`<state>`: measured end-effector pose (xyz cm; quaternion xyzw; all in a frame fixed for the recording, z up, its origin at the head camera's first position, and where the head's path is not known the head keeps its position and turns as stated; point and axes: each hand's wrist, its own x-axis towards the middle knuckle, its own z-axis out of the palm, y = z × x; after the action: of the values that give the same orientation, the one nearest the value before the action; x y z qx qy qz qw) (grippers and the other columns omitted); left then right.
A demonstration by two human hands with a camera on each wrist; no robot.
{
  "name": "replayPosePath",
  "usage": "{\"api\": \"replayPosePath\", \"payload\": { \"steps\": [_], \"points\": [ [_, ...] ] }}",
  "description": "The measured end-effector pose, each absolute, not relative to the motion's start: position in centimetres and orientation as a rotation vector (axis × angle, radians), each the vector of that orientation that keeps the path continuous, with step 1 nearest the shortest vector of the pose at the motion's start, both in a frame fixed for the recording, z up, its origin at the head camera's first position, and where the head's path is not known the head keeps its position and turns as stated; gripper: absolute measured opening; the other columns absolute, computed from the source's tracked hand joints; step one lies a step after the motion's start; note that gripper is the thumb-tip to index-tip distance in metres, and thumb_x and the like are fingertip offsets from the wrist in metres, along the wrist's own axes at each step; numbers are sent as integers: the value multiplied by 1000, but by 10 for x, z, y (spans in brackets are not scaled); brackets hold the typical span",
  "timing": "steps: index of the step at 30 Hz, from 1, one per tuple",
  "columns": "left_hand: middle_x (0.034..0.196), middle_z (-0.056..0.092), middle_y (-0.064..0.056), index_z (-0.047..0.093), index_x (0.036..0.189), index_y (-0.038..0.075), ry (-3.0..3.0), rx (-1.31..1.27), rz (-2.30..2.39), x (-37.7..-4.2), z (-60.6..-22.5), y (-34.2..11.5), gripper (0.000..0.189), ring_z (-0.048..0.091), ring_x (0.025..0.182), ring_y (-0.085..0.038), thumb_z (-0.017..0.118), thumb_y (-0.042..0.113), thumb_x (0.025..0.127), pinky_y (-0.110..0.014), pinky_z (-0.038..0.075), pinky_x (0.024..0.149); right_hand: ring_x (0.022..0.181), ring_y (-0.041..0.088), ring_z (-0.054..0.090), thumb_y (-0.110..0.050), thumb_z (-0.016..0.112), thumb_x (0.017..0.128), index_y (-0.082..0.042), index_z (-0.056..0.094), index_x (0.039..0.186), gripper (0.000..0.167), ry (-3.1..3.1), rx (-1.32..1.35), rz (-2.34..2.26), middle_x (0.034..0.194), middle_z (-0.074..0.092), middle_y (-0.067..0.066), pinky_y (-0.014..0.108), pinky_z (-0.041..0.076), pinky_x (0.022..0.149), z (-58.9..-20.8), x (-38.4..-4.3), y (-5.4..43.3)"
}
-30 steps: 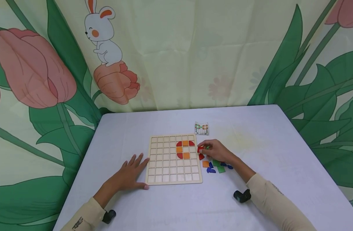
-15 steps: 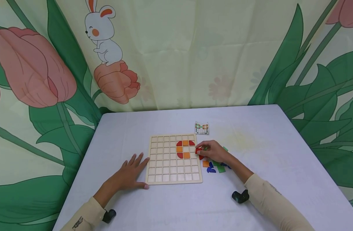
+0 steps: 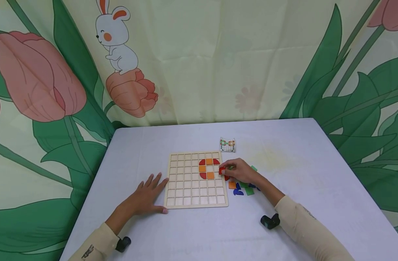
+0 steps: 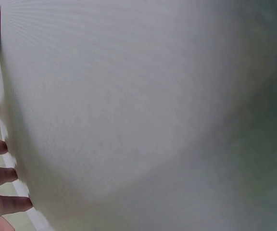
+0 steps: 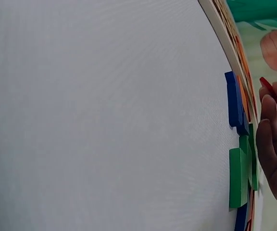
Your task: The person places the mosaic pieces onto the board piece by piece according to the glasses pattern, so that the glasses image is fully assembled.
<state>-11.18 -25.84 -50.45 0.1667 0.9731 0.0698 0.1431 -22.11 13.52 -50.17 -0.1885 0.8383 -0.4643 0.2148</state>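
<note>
Beige slvs [image 3: 311, 230], poss. logo [image 3: 87, 251], blk cams [image 3: 267, 222]

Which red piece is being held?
The red piece pinched by the right hand, at the right edge of the board; other visible reds lie in or beside it.

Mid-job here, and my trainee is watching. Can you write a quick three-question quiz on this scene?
1. Multiple choice: what colour is the piece in the right hand? a) blue b) red c) green
2. True or false: the left hand lies on the printed card.
3. Count: how many orange squares show in the cells of the board?

Key: 1. b, red. 2. False; it is spread at the board's left edge. 3. Three.
</note>
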Motion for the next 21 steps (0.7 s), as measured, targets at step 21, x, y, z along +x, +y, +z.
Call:
{"api": "replayPosePath", "payload": {
  "steps": [21],
  "points": [
    [167, 19, -18, 27, 160, 19, 2813, 488, 187, -112, -504, -258, 113, 16, 152, -48, 68, 79, 73, -72, 25, 112, 67, 14, 61, -18, 71, 94, -12, 75, 113, 20, 2407, -572, -1127, 99, 70, 2, 24, 53, 61, -500, -222, 124]
  ]
}}
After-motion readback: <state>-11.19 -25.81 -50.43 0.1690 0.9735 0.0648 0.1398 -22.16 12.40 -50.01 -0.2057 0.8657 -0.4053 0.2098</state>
